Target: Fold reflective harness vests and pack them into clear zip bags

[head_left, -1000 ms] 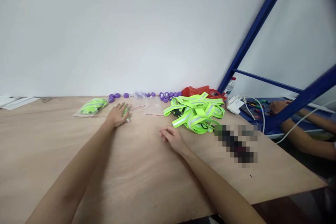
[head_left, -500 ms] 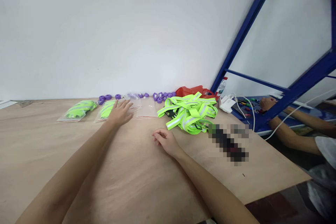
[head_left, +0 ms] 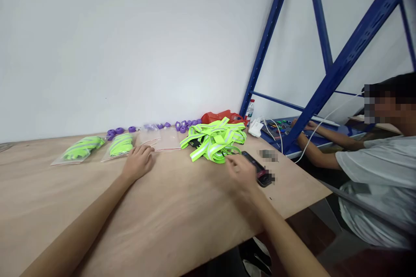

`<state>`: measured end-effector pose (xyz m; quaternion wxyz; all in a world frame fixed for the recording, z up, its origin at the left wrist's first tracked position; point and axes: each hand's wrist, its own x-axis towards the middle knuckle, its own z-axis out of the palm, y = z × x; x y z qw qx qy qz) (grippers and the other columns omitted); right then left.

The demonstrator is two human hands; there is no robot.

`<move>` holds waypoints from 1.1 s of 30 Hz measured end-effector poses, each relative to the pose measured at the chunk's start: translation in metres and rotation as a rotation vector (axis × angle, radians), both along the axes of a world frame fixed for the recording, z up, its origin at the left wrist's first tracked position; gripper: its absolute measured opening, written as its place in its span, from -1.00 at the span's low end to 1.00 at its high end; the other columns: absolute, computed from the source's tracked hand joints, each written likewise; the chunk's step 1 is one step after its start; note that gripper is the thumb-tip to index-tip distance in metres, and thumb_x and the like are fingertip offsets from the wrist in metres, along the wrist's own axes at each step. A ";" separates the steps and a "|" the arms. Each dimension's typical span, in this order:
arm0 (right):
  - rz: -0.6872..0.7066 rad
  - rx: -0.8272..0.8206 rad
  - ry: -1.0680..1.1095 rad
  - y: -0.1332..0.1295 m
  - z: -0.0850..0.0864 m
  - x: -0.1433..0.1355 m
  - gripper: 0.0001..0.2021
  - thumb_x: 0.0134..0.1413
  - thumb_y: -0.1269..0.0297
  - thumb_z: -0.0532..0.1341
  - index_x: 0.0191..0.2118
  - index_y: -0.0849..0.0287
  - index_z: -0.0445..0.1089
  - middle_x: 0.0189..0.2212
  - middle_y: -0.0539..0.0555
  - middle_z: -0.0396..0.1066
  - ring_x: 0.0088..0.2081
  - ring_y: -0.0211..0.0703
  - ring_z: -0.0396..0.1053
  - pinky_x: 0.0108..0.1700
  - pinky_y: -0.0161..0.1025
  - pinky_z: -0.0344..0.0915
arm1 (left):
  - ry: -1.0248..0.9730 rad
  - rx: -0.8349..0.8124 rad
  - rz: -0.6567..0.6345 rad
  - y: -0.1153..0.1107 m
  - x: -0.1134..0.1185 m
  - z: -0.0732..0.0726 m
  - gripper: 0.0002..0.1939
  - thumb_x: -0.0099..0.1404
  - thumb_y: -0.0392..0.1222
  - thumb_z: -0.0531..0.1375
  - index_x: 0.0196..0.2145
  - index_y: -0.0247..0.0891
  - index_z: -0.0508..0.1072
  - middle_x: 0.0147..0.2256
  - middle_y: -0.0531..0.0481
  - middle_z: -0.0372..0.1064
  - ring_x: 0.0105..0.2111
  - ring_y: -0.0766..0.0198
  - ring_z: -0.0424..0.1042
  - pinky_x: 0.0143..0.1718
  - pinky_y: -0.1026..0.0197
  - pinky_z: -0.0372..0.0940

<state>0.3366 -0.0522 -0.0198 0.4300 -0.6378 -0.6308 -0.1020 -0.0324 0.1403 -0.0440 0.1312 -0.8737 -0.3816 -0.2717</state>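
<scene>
My left hand [head_left: 139, 162] rests on the table just in front of clear zip bags, its fingers loosely spread and holding nothing. A flat zip bag [head_left: 167, 139] lies beyond its fingertips. To its left are two zip bags [head_left: 120, 145] packed with neon yellow reflective straps. My right hand [head_left: 242, 172] is by the near edge of a tangled pile of neon yellow reflective straps [head_left: 219, 138], close to a dark phone [head_left: 255, 165]. Its fingers look bent but are smeared by motion; whether they touch a strap I cannot tell.
Purple rolls [head_left: 183, 125] line the wall beside a red bag [head_left: 222, 117]. A bottle [head_left: 249, 110], a white charger [head_left: 256, 127] and a blue rack post [head_left: 268, 43] stand at the right. Past the table corner a co-worker [head_left: 380, 160] handles small colored parts.
My right hand has moved right, from the open table to the straps and phone. My left hand has drawn back slightly from the bags. The view has turned right, bringing the co-worker further in.
</scene>
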 end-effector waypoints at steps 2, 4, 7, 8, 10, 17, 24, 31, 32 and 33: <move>-0.275 -0.098 -0.066 -0.016 0.009 0.045 -0.54 0.16 -0.05 0.18 0.05 0.16 0.42 -0.05 0.25 0.49 0.00 0.15 0.40 0.07 0.00 0.28 | -0.035 -0.036 -0.023 -0.013 0.006 0.000 -0.70 0.34 -0.25 -0.01 -0.08 -0.22 0.44 -0.06 -0.19 0.46 0.02 -0.06 0.37 0.05 -0.09 0.19; -0.469 -0.356 -0.110 -0.024 0.010 0.078 -0.18 -0.01 -0.22 0.26 0.27 0.22 0.22 0.15 0.36 0.34 0.16 0.34 0.28 0.10 0.12 0.24 | -0.056 -0.090 -0.062 -0.026 0.019 0.004 -0.70 0.33 -0.26 -0.01 -0.07 -0.23 0.43 -0.05 -0.19 0.45 0.03 -0.05 0.36 0.06 -0.09 0.18; -0.495 -0.670 -0.111 -0.021 0.003 0.098 0.03 -0.08 -0.31 0.26 0.38 0.24 0.03 0.24 0.41 0.24 0.25 0.42 0.18 0.11 0.18 0.22 | -0.064 -0.210 -0.099 -0.044 0.054 0.012 -0.67 0.34 -0.24 -0.01 0.00 -0.22 0.39 0.00 -0.18 0.43 0.04 -0.02 0.35 0.08 -0.08 0.17; -0.471 -0.720 -0.108 -0.017 0.001 0.099 0.02 -0.06 -0.31 0.25 0.39 0.24 0.01 0.24 0.40 0.25 0.25 0.41 0.18 0.11 0.17 0.22 | -0.055 -0.261 -0.111 -0.049 0.069 0.016 -0.65 0.35 -0.22 0.00 0.05 -0.21 0.37 0.04 -0.18 0.41 0.06 -0.02 0.33 0.10 -0.08 0.16; -0.428 -0.750 -0.111 -0.008 -0.004 0.099 -0.02 -0.03 -0.29 0.23 0.38 0.22 0.03 0.22 0.38 0.28 0.23 0.38 0.22 0.10 0.14 0.22 | -0.052 -0.330 -0.108 -0.056 0.102 0.022 -0.60 0.36 -0.19 0.02 0.13 -0.19 0.32 0.13 -0.17 0.35 0.12 0.01 0.28 0.15 -0.04 0.14; -0.399 -0.682 -0.108 0.006 -0.006 0.101 -0.15 0.03 -0.12 0.26 0.36 0.19 0.08 0.17 0.33 0.36 0.17 0.31 0.31 0.04 0.01 0.24 | -0.119 -0.447 0.124 -0.026 0.182 0.032 -0.46 0.38 -0.16 0.00 0.29 -0.21 0.10 0.27 -0.27 0.19 0.25 -0.05 0.16 0.16 -0.09 0.12; -0.412 -0.667 -0.056 -0.001 -0.005 0.094 -0.21 0.02 -0.12 0.26 0.30 0.15 0.12 0.11 0.30 0.41 0.13 0.27 0.33 -0.02 -0.01 0.26 | -0.028 -0.623 0.261 0.011 0.211 0.043 -0.28 0.16 0.15 0.23 0.18 -0.25 0.21 0.15 -0.38 0.32 0.21 -0.27 0.23 0.16 -0.28 0.09; -0.419 -0.677 -0.040 -0.003 -0.002 0.090 -0.22 0.03 -0.11 0.25 0.30 0.16 0.11 0.12 0.30 0.40 0.15 0.29 0.31 0.01 0.04 0.25 | 0.019 -0.759 0.224 0.025 0.224 0.059 -0.30 -0.07 0.04 0.41 0.02 -0.21 0.38 0.01 -0.26 0.48 0.05 -0.18 0.44 0.06 -0.07 0.28; -0.413 -0.685 -0.046 -0.003 -0.002 0.090 -0.22 0.05 -0.10 0.25 0.31 0.16 0.09 0.12 0.31 0.40 0.16 0.29 0.30 0.01 0.04 0.24 | 0.002 -0.767 0.214 0.026 0.226 0.064 -0.32 -0.09 0.00 0.43 -0.01 -0.22 0.41 -0.01 -0.25 0.49 0.04 -0.16 0.45 0.02 -0.01 0.32; -0.405 -0.694 -0.054 -0.004 -0.002 0.091 -0.21 0.06 -0.10 0.24 0.32 0.16 0.07 0.13 0.32 0.39 0.16 0.30 0.30 0.02 0.05 0.24 | -0.020 -0.772 0.204 0.028 0.229 0.069 -0.36 -0.11 -0.04 0.44 -0.05 -0.22 0.43 -0.04 -0.26 0.51 0.02 -0.15 0.47 -0.02 0.03 0.34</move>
